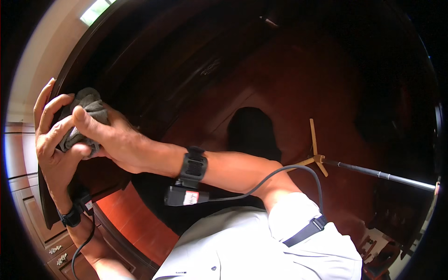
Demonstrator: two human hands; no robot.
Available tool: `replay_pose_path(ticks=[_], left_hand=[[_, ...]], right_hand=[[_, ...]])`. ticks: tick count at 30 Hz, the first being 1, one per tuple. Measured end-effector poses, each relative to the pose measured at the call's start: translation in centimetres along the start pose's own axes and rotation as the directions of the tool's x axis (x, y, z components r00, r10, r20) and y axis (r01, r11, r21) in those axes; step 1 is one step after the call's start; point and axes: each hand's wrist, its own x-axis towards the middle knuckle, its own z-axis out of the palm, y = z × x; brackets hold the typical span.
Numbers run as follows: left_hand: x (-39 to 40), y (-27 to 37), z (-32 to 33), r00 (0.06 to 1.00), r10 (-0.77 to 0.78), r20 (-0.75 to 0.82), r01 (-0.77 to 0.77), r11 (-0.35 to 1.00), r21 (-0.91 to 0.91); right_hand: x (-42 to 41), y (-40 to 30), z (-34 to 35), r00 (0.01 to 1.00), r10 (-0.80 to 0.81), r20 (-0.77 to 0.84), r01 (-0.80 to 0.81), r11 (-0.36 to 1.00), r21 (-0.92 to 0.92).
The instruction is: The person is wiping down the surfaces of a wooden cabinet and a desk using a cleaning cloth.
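A crumpled grey cloth is bunched between my two hands at the left of the view, against dark wooden furniture. My right hand grips the cloth, its thumb lying over the front of the bundle. On the far side, my left hand has its fingers curved around the cloth, and some fingertips reach the dark wooden edge. Each wrist wears a black strap with a small cabled device. The palms and part of the cloth are hidden.
A tripod with yellowish legs and a metal pole stands on the reddish floor at right. Brown panelled cabinet doors with ornate handles are at the lower left. A cable loops from my right wrist past the elbow. A small whitish object lies at the top.
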Motion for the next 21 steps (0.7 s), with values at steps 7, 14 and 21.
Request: replay_pose_path(ticks=[7, 14, 21], left_hand=[[-1.0, -0.2, -0.2, 0.961, -0.237, -0.143, 0.204, 0.956, -0.211], [-0.2, -0.6, 1.4, 0.922, -0.258, -0.289, 0.355, 0.863, 0.359], [-0.2, -0.6, 1.6, 0.903, -0.249, -0.351, 0.409, 0.75, 0.521]], right_hand=[[-0.1, -4.0, -3.9, 0.975, -0.145, -0.166, 0.073, 0.923, -0.377], [-2.0, -12.8, -16.7, 0.842, -0.439, -0.314, -0.126, 0.406, -0.905], [-0.2, -20.3, -24.5, 0.759, -0.639, -0.126, -0.112, 0.063, -0.992]])
